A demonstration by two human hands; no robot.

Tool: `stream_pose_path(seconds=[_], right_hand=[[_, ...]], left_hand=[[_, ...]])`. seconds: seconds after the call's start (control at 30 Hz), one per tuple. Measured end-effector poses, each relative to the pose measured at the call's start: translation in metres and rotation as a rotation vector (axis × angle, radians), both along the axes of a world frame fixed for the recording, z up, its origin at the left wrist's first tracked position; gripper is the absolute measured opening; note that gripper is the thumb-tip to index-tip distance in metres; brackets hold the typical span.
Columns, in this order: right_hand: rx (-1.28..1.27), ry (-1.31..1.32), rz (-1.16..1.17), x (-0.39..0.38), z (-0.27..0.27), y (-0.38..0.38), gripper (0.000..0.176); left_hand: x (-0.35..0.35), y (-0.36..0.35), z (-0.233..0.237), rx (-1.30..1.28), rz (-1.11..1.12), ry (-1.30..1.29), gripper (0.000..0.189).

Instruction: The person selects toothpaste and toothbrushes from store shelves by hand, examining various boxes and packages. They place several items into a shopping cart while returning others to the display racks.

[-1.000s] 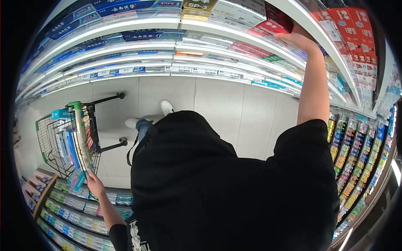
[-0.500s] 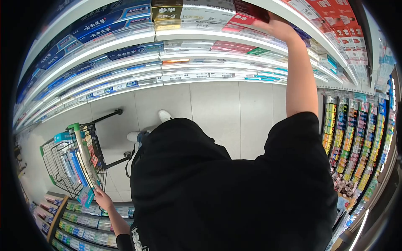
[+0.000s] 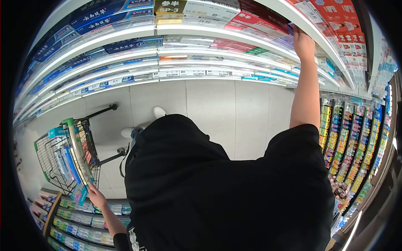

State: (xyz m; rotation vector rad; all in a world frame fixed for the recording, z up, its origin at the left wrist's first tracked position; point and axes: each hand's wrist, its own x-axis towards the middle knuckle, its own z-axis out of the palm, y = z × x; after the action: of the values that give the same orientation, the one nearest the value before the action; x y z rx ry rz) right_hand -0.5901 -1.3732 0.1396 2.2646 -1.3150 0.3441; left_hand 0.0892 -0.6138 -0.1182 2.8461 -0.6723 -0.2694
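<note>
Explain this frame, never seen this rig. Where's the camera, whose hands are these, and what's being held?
There is no machine here. A person wears one fisheye camera on the head, looking down. That is why the black shirt fills the middle, with the shoes above it on the tiled floor.

The right hand reaches up to a shelf of red boxes. Its fingers are hidden there, so I cannot tell whether it grips anything.

The left hand holds the cart handle of a wire shopping cart loaded with blue boxes.
</note>
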Motion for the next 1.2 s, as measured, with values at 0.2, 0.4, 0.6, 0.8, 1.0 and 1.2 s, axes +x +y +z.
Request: stream_pose_path(seconds=[0.2,0.4,0.6,0.8,1.0,1.2], right_hand=[[0.035,0.027,-0.054,-0.041,0.003,-0.029,0.052],[-0.066,-0.007,-0.019,-0.047,-0.004,-0.037,0.046],[-0.050,0.115,-0.165,-0.048,-0.002,-0.025,0.055],[-0.163,-0.110,0.251,0.047,-0.026,0.085,0.039],[0.206,-0.260,0.736,0.173,-0.129,0.148,0.029],[0.760,-0.143,1.323,0.423,-0.159,0.276,0.045]], left_hand=[[0.006,0.005,-0.004,0.002,0.003,0.023,0.064],[0.003,0.001,0.000,0.006,0.035,0.052,0.062],[0.004,0.010,-0.004,0.022,-0.002,0.010,0.054],[-0.008,0.007,0.024,0.103,0.209,0.170,0.058],[-0.033,0.003,0.074,0.097,0.142,0.050,0.053],[-0.033,0.010,0.076,0.044,0.113,-0.008,0.055]])
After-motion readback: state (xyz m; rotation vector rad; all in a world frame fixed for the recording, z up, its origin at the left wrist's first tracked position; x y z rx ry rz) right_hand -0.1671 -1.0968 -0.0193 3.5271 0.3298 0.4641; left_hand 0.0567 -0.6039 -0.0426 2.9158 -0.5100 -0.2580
